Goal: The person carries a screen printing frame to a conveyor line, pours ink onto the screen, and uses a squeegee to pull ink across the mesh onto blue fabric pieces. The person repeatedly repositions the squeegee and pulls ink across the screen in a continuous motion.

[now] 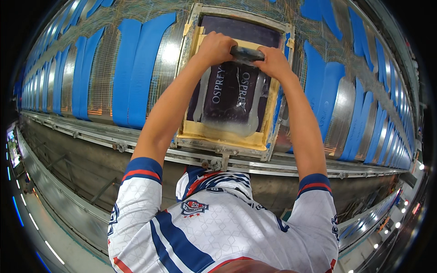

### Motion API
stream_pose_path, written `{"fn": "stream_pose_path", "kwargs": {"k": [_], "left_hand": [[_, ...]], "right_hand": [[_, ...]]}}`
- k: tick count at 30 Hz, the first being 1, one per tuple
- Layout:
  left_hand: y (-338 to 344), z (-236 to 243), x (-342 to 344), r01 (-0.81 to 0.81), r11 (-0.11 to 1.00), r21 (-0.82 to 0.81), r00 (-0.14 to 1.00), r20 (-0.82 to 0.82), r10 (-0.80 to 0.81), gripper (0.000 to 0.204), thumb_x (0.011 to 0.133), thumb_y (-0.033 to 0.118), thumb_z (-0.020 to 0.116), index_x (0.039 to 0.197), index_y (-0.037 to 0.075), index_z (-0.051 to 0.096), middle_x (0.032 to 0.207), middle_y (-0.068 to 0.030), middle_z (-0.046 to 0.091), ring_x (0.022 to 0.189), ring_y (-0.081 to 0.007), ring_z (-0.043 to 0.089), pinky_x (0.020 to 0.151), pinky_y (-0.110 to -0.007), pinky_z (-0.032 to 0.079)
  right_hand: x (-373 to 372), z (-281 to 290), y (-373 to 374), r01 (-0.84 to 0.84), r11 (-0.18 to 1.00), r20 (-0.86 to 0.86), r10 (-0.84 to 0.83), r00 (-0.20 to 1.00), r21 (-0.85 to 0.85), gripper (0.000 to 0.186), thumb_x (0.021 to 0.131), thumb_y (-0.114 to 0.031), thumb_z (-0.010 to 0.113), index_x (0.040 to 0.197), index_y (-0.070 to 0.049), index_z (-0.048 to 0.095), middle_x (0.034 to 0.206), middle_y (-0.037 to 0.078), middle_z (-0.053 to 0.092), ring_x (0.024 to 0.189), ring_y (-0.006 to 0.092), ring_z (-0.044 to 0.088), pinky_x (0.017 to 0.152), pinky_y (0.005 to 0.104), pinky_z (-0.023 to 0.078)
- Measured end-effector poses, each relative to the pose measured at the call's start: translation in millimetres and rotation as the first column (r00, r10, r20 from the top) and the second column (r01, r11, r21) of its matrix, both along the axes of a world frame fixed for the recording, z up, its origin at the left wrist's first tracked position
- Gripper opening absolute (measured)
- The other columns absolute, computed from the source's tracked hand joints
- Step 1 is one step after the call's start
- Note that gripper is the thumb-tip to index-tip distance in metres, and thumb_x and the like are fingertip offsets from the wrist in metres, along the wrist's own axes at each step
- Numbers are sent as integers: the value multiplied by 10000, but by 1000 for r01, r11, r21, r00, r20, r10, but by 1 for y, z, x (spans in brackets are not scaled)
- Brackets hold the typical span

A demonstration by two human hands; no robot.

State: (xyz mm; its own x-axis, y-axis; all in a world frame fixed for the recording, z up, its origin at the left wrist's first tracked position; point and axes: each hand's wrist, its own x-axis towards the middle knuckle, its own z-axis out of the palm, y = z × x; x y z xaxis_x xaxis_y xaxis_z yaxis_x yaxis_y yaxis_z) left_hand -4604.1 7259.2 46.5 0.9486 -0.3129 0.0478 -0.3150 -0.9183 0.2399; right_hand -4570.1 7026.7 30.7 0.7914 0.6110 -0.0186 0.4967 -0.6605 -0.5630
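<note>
A framed printing screen point(288, 34) lies on the long table in front of me, its dark mesh edged with yellowish tape. Across its upper part stands a dark-handled squeegee point(247, 53). My left hand point(217, 48) is closed round the squeegee's left end, and my right hand point(274, 63) grips the right end. Below the squeegee, pale lettering shows on the mesh, with a wet, glossy, translucent film point(236, 123) round it and along the lower tape. The squeegee's blade edge is hidden beneath its handle.
Blue cut fabric pieces point(144, 68) lie in rows on the table to the left, and more blue pieces point(325, 86) to the right. A metal rail point(91, 135) with clamps runs along the table's near edge, between the table and my body.
</note>
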Motion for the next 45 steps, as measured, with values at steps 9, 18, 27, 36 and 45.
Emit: {"fn": "stream_pose_path", "kwargs": {"k": [9,18,27,36,45], "left_hand": [[-30,-7,-215,37,996,-79,997,64,-32,229,617,160,807,823,146,708,828,-5,691,779,-220,636,788,-379,425],[-30,-4,-224,47,999,-28,996,78,-45,349,584,123,793,926,153,731,937,29,697,858,-190,620,812,-352,425],[-35,21,-233,-8,997,-78,990,142,19,338,602,121,806,930,156,736,933,38,705,890,-179,627,815,-353,438],[-59,32,-234,-53,993,103,998,50,48,345,580,143,843,908,156,735,924,54,713,848,-188,631,791,-344,437],[-55,7,-313,74,994,76,987,135,-84,390,595,98,773,977,142,704,982,30,717,810,-176,625,766,-366,420]], "right_hand": [[-189,6,-37,-95,995,-40,96,995,27,348,783,-301,767,1041,-82,682,977,146,688,979,352,618,892,467,473],[-104,-104,-108,742,628,31,-768,640,234,331,962,-380,629,915,-55,670,883,152,704,803,374,640,748,444,494],[-110,-37,-103,739,549,-141,-758,637,391,267,917,-278,689,845,-23,667,794,111,681,734,241,635,711,382,483],[-130,-76,-104,713,458,-305,-682,665,530,232,931,-261,667,863,-39,655,799,123,678,729,296,652,682,409,488],[-138,-84,-116,762,516,-273,-726,631,392,263,954,-329,648,869,-81,666,783,84,667,651,237,607,621,426,452]]}}
